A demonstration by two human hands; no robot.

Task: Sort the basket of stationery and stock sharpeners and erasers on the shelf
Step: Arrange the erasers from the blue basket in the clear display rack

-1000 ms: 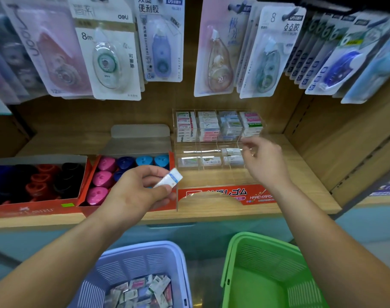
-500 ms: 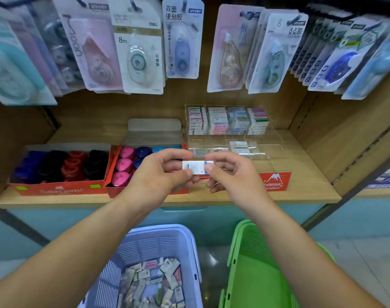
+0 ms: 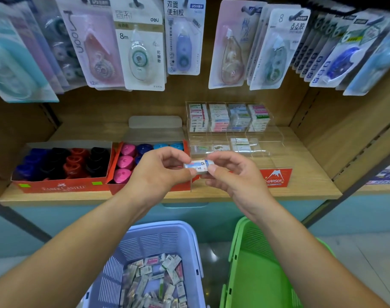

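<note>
A small white and blue wrapped eraser point(image 3: 198, 166) is held level in front of the shelf, pinched at its two ends by my left hand point(image 3: 158, 174) and my right hand point(image 3: 231, 176). Behind it stands a clear acrylic eraser display point(image 3: 267, 138) with stacked erasers point(image 3: 228, 117) in its back row and a few in the lower row. Below, a lilac basket point(image 3: 158, 236) holds several loose wrapped erasers point(image 3: 154, 283). Two red boxes hold sharpeners: dark ones point(image 3: 63, 163) at left, pink and blue ones point(image 3: 127, 162) beside my left hand.
A green basket point(image 3: 256, 263) stands to the right of the lilac one on the floor. Carded correction tapes point(image 3: 140, 45) hang in a row above the wooden shelf point(image 3: 311, 187). A wooden side panel closes the shelf on the right.
My right hand came back from the acrylic display and met my left hand; the eraser, held by the left hand alone a second ago, is now pinched by both. The view shifted slightly.
</note>
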